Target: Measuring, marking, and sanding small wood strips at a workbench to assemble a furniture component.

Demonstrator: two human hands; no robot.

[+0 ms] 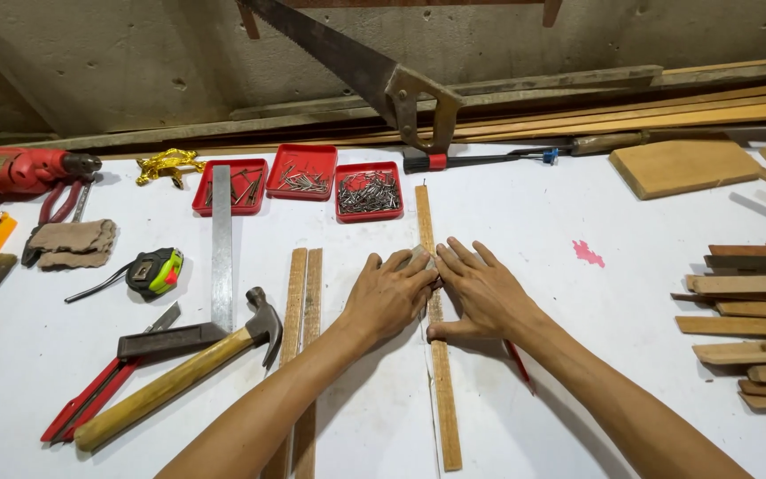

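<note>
At the far left of the white surface (578, 204) we see a red power drill (15, 168), red-handled pliers (57, 202) and a folded brown cloth (73, 242). Next come a black and yellow tape measure (156, 270), a steel try square (221, 257) and a wooden-handled claw hammer (179, 377), with a red-handled tool (90, 404) lying under them. Behind stand three red trays (301, 173) of nails and screws. Two wooden strips (301, 319) lie side by side just left of our forearm.

Our left hand (389, 295) rests flat, fingers spread, its fingertips touching a long narrow wooden slat (441, 381) that runs away from us near the middle of the surface. Our right hand (482, 293) lies flat on the other side, thumb pressed across the slat. Neither grip closes around anything; both hands press down open, meeting over the slat. A red pencil (519, 364) lies beneath the right forearm.

A handsaw (356, 66) hangs on the wall behind. Farther right, a flat wooden block (680, 166) sits at the back, and a heap of short wood offcuts (751, 324) fills the right edge.
</note>
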